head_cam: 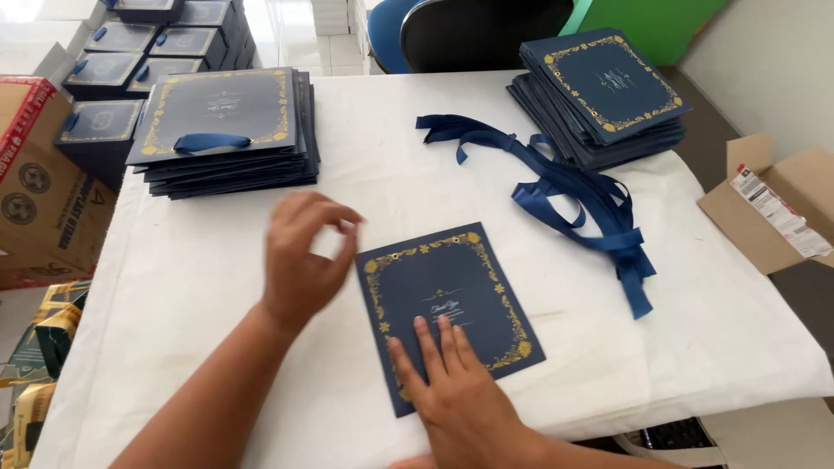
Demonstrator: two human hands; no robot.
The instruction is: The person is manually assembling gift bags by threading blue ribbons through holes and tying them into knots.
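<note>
A flat navy paper bag with gold floral border (447, 304) lies near the front edge of the white-covered desk (217, 287). The right hand (460, 395) rests flat on the bag's lower half, its grip spread, fingers pressing down. The left hand (302, 259) hovers just left of the bag's top corner, its grip loosely curled, thumb and forefinger close together with nothing visible between them. Loose navy ribbons (573, 195) lie to the right. A stack of finished bags with ribbon handles (221, 130) sits far left; a stack of plain flat bags (604, 91) far right.
</note>
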